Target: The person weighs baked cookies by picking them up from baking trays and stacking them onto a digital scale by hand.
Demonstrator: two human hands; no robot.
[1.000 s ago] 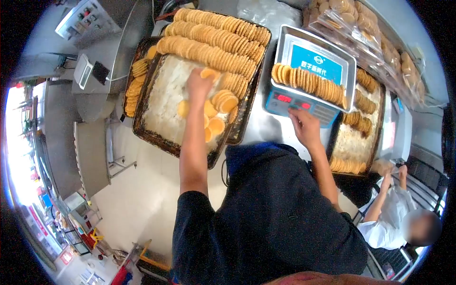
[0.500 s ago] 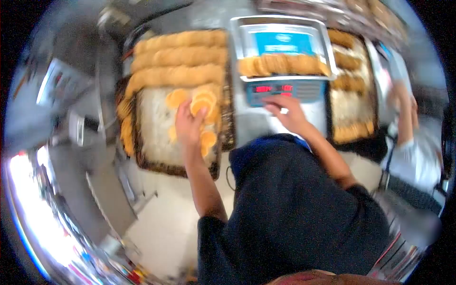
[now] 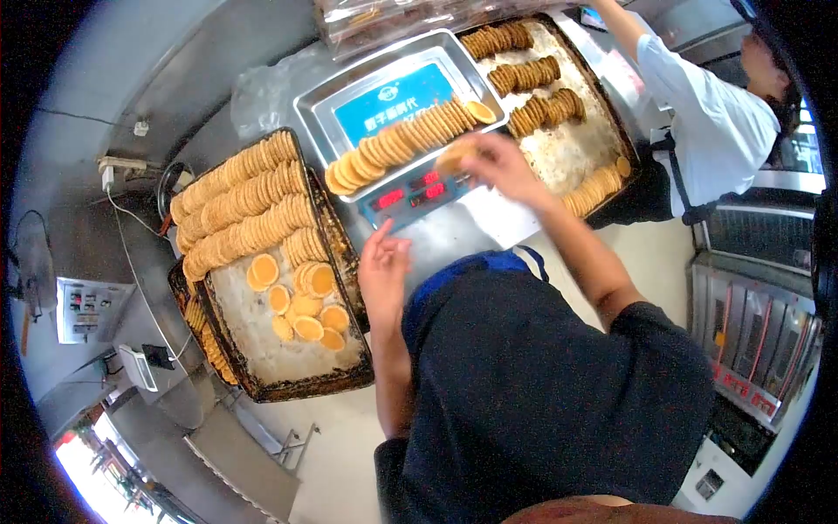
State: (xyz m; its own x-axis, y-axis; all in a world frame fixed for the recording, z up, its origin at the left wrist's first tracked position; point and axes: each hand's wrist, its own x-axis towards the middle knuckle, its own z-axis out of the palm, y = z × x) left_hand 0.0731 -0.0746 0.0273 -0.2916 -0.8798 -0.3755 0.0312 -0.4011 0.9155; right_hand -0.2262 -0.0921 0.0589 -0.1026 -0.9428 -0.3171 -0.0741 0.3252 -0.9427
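Observation:
My right hand point(image 3: 508, 171) is closed on a round cookie point(image 3: 456, 157), slightly blurred, by the front edge of the metal tray point(image 3: 316, 118). That tray sits on a blue digital scale point(image 3: 417, 197) with red digits, and a long row of cookies point(image 3: 401, 140) stands on edge in it. One cookie point(image 3: 479, 112) leans at the row's right end. Just in front of the scale, my left hand point(image 3: 384, 262) is raised, fingers apart and holding nothing. To its left, a dark-rimmed baking tray point(image 3: 240, 349) carries packed rows of cookies point(image 3: 249, 231) and several loose ones point(image 3: 307, 327).
At the right, another baking tray point(image 3: 559, 153) bears rows of browner cookies point(image 3: 546, 112). A person in a white shirt point(image 3: 711, 122) stands beyond it. Clear plastic packaging point(image 3: 367, 22) lies behind the scale. More cookies point(image 3: 205, 336) show beneath the left tray.
My left hand has left the loose cookies on the baking tray and moved right, toward the scale. My right hand now holds a cookie by the metal tray. The view has turned.

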